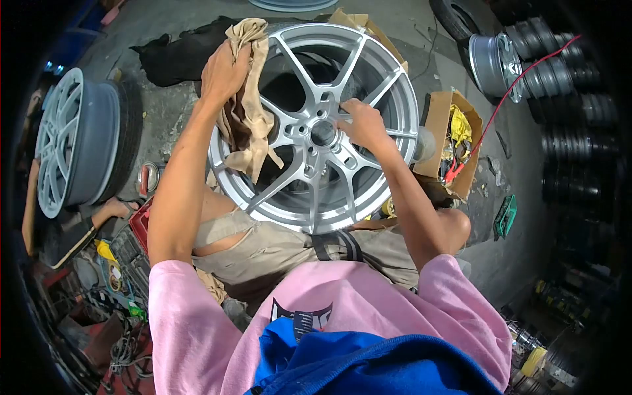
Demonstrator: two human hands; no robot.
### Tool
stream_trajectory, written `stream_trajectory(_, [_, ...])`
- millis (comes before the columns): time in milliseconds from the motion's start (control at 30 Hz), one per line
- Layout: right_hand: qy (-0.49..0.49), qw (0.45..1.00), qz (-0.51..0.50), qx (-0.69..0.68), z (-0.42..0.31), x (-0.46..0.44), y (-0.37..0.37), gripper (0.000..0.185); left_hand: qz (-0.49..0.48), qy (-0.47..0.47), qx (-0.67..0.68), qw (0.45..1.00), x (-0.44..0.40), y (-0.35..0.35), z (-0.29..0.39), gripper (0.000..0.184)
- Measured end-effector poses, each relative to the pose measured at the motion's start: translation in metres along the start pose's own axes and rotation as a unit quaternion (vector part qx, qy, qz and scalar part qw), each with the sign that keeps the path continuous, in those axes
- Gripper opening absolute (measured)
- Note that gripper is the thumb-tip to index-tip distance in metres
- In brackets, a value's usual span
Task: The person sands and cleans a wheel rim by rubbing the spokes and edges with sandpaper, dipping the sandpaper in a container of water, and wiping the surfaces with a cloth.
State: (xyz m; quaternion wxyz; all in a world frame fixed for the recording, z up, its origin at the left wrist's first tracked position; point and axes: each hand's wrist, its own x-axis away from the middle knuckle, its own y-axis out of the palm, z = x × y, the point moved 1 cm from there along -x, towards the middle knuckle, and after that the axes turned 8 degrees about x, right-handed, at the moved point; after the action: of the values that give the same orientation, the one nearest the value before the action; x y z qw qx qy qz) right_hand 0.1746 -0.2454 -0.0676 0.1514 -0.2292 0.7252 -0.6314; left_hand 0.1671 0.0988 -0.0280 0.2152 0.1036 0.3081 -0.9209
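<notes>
A silver alloy wheel with several split spokes lies face up in front of my lap. My left hand is closed around a tan cloth at the wheel's upper left. The cloth hangs in loose folds over the rim and the left spokes. Beside the centre hole, my right hand has its fingers curled on the base of a right-hand spoke, gripping the wheel there. Part of its fingertips is hidden behind the hand.
Another wheel stands on edge at left, near a person's foot. An open cardboard box with tools and yellow material sits at right. A green brush-like object lies on the floor. Stacked rims and a red hose are beyond.
</notes>
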Motion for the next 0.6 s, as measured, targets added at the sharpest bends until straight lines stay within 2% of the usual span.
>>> stream_trajectory(67, [-0.042,0.997,0.046,-0.039,0.004,0.006,-0.004,0.034,-0.006,-0.01,-0.003,1.0,-0.001,0.001,0.002,0.05])
stream_trajectory(100, [-0.035,0.997,0.047,-0.044,0.007,0.012,-0.005,0.034,-0.013,-0.007,-0.006,1.0,0.0,0.002,0.004,0.05])
stream_trajectory(167, [-0.128,0.991,0.038,-0.003,0.011,0.018,-0.009,0.028,-0.019,-0.026,-0.004,0.999,-0.002,0.0,0.006,0.053])
stream_trajectory(200, [-0.126,0.991,0.04,-0.005,0.01,0.023,-0.016,0.028,-0.021,-0.024,-0.005,0.999,-0.002,0.0,0.007,0.053])
stream_trajectory(267, [-0.094,0.99,0.032,-0.098,0.006,0.031,-0.031,0.025,-0.02,-0.02,-0.002,1.0,-0.003,0.001,0.004,0.054])
stream_trajectory(300, [-0.092,0.99,0.034,-0.102,0.009,0.03,-0.036,0.025,-0.021,-0.02,-0.002,1.0,-0.004,0.002,0.002,0.054])
stream_trajectory(367, [-0.022,0.983,0.112,-0.141,0.017,0.032,-0.042,0.023,-0.028,-0.032,-0.006,0.999,-0.005,0.002,-0.003,0.054])
stream_trajectory(400, [-0.017,0.983,0.112,-0.145,0.015,0.031,-0.041,0.023,-0.032,-0.043,-0.007,0.999,-0.005,0.003,-0.003,0.055])
stream_trajectory(467, [0.082,0.961,0.175,-0.199,0.006,0.023,-0.039,0.023,-0.035,-0.031,-0.019,0.999,-0.007,0.005,-0.001,0.055])
stream_trajectory(500, [0.063,0.954,0.184,-0.23,0.002,0.02,-0.022,0.023,-0.036,-0.038,-0.022,0.998,-0.007,0.005,0.001,0.055])
stream_trajectory(533, [0.038,0.972,0.179,-0.149,-0.002,0.017,-0.003,0.023,-0.037,-0.047,-0.026,0.998,-0.007,0.004,0.002,0.055])
stream_trajectory(600, [0.059,0.974,0.168,-0.138,-0.019,0.02,0.015,0.023,-0.05,-0.028,-0.017,0.998,-0.004,0.001,0.007,0.055])
